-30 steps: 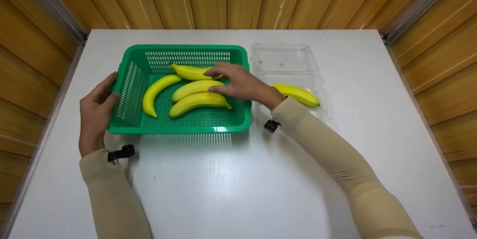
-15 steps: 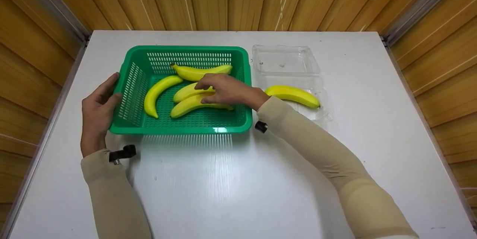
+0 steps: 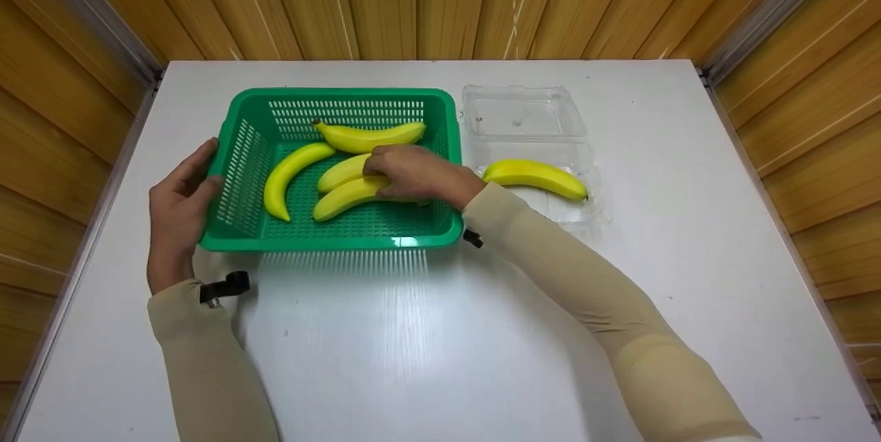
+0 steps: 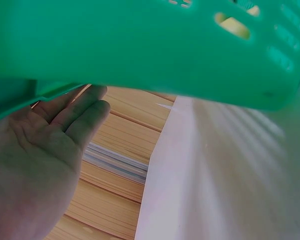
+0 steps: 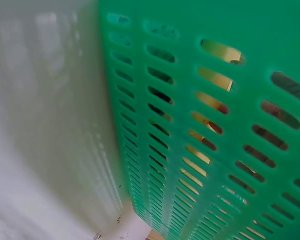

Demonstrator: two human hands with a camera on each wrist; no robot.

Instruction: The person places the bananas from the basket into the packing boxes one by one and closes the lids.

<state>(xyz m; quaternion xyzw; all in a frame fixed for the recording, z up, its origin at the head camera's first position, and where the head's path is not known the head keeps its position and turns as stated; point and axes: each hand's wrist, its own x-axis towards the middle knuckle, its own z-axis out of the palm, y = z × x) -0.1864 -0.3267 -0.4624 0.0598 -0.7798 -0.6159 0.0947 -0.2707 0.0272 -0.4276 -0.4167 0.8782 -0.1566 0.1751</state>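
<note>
In the head view, several yellow bananas lie in a green plastic basket (image 3: 330, 244). One banana (image 3: 372, 137) is along the back wall and a curved one (image 3: 282, 180) is at the left. Two more lie side by side: a rear banana (image 3: 342, 172) and a front banana (image 3: 347, 199). My right hand (image 3: 416, 173) reaches over the basket's right rim and pinches the front banana, its curled fingers hiding the right ends of that pair. My left hand (image 3: 180, 211) rests against the basket's left side, fingers extended; the left wrist view shows its palm (image 4: 35, 165) beside the wall.
Right of the basket stands an opened clear plastic clamshell box (image 3: 526, 111), with a single banana (image 3: 537, 177) in its near half. Both are on a white table (image 3: 385, 345). Wood-slat panels (image 3: 385, 1) border the back and sides. The basket's slotted wall (image 5: 164, 125) fills much of the right wrist view.
My right hand has moved left and towards me, from above the back bananas down onto the front one, and its fingers have closed. The left hand stays at the basket's side.
</note>
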